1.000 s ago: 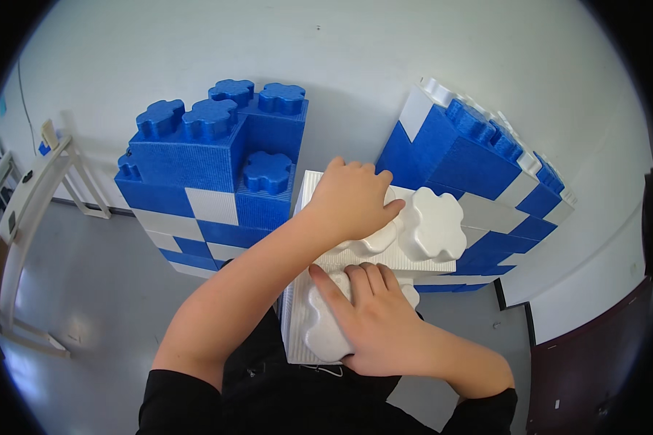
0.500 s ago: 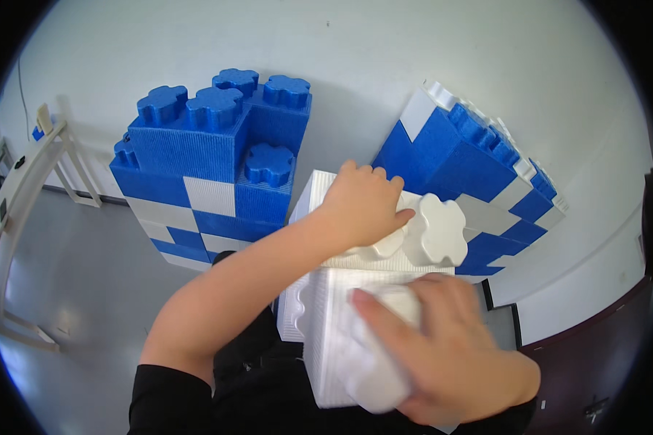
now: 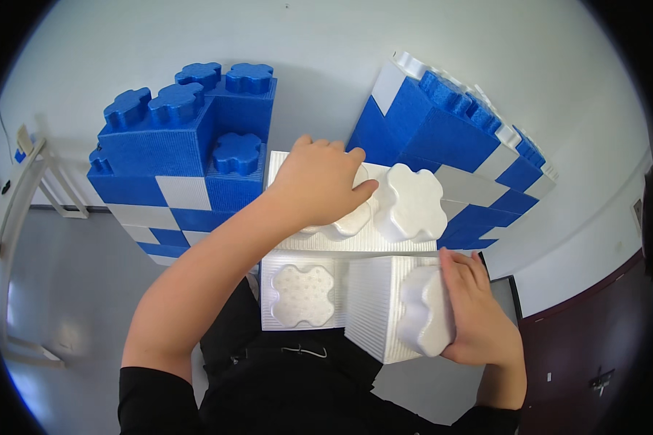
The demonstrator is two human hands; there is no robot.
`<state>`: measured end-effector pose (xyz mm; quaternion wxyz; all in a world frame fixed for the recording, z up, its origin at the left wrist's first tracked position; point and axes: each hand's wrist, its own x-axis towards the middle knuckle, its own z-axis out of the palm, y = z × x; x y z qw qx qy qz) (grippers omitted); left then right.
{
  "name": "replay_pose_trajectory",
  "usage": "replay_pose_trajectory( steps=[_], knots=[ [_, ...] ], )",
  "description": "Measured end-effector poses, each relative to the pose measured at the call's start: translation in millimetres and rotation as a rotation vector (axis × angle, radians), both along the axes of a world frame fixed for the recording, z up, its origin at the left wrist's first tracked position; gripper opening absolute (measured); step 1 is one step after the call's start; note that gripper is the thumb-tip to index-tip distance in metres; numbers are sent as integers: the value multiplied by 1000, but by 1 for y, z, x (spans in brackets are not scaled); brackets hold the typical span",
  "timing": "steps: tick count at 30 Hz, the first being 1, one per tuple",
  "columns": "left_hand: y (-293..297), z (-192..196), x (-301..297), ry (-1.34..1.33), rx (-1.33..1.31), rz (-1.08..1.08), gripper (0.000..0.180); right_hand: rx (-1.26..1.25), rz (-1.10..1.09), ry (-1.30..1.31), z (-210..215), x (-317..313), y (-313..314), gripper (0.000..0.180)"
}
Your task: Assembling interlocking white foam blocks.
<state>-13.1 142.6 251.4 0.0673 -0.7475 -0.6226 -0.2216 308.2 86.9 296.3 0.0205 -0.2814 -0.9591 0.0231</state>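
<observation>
A long white ribbed foam building block (image 3: 426,199) with flower-shaped studs stands in front of me. My left hand (image 3: 318,181) lies over one of its left studs, fingers curled round the far side. Nearer to me is a lower white surface with a single stud (image 3: 302,295), its top finely dotted. To the right of that stud, a smaller white building block (image 3: 377,308) is tilted, its own stud turned to the right. My right hand (image 3: 482,308) grips this smaller block at its stud side, fingers at the far edge and thumb partly hidden.
A stack of blue and white blocks (image 3: 152,156) stands at the left against the wall. Another blue and white stack (image 3: 450,138) is at the back right. A white-framed table (image 3: 23,174) is at the far left, and a dark red door (image 3: 580,348) at the lower right.
My right hand has moved right with the smaller white block, which is now tilted away from the lower stud, uncovering it. My left hand remains on the long block; the whole view has shifted.
</observation>
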Motion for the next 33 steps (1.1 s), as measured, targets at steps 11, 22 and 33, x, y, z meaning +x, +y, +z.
replay_pose_trajectory(
  steps=[11, 22, 33],
  knots=[
    [-8, 1, -1, -26, 31, 7, 50, 3, 90, -19, -6, -13, 8, 111],
    [-4, -3, 0, -16, 60, 2, 48, -21, 121, 73, -21, -15, 23, 109],
    [-9, -2, 3, 30, 88, 14, 47, 12, 107, 75, -49, -15, 28, 109]
  ],
)
